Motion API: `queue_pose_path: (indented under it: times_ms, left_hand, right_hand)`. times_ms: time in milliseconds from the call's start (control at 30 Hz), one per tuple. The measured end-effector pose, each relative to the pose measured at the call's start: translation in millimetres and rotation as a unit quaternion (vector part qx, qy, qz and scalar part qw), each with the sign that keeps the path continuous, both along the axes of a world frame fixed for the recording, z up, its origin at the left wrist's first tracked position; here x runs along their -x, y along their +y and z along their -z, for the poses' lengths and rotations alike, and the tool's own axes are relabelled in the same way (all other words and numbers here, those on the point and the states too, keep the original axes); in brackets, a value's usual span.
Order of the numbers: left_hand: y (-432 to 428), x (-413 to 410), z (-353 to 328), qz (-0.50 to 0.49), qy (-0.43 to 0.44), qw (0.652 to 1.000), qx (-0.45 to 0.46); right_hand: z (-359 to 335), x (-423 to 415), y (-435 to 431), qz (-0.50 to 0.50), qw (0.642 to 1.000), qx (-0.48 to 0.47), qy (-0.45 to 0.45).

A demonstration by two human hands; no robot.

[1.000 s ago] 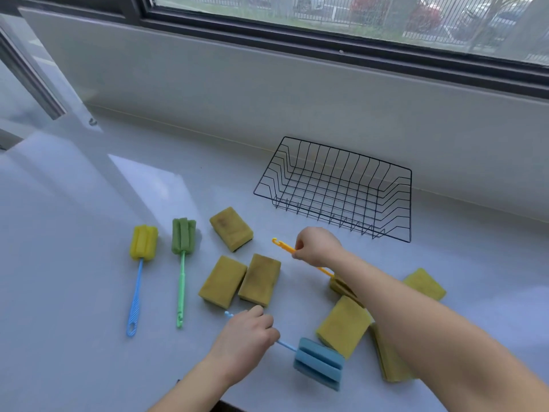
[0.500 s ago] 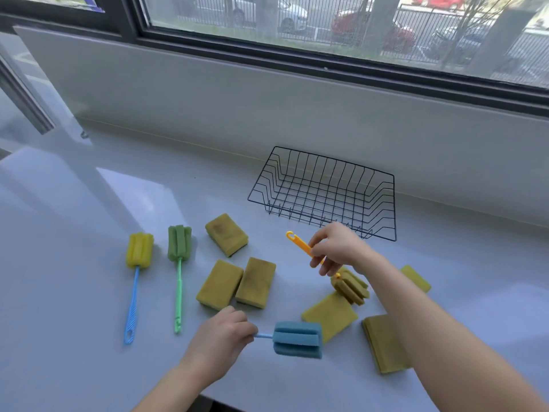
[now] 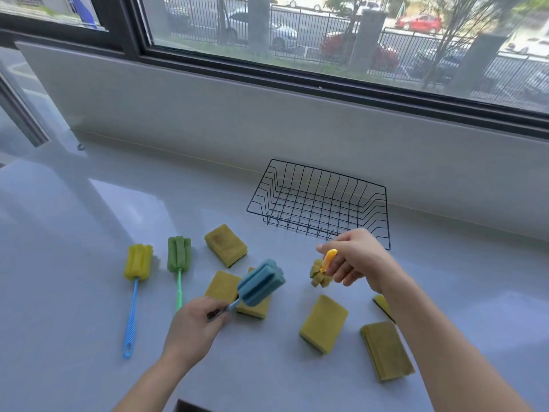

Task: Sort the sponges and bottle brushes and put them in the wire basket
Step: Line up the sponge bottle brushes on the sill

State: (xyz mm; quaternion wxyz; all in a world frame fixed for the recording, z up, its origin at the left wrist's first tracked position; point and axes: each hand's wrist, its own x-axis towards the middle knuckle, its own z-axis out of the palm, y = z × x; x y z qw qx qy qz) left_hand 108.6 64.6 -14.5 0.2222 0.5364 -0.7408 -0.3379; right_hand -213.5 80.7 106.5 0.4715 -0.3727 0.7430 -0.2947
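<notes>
Left hand, low and left of centre, closed around the thin blue handle of the blue-headed bottle brush; foam head raised off the counter and tilted up to the right, hanging over two yellow sponges that lie side by side at mid-frame. Right hand, right of centre, fingers curled shut on the orange handle of the olive-headed bottle brush; handle tip poking out above the knuckles, foam head hanging just left of the palm, clear of the counter.

Wire basket above centre, black, standing on the white counter just beyond the right hand, nothing visible inside.

On the counter at left: yellow-headed bottle brush with a blue handle, and just right of it green-headed bottle brush with a green handle, both lying flat, heads toward the window, handles toward the lower edge.

Upper sponge lying alone between the green brush and the basket. Lower-centre sponge and lower-right sponge near each other but apart, both under the right forearm's side of the frame. Edge of a further sponge showing beside the right forearm, mostly hidden.

No labels or readable writing on any item.

Window across the top of the frame, with fence and parked cars outside.
</notes>
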Motion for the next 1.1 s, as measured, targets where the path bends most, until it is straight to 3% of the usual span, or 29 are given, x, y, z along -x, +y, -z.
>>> queue_pose_path:
  times_ms: [167, 633, 1100]
  left_hand:
    - [-8, -19, -5, -0.091, 0.065, 0.994, -0.021]
    - [-18, -78, 3, -0.236, 0.048, 0.969, -0.051]
    - [-33, -173, 23, -0.334, 0.01, 0.94, -0.074]
  right_hand:
    - [-6, -28, -4, -0.009, 0.999, 0.045, 0.008]
    - [46, -118, -31, -0.103, 0.993, 0.049, -0.033]
    - [124, -256, -49, -0.015, 0.998, 0.062, -0.016]
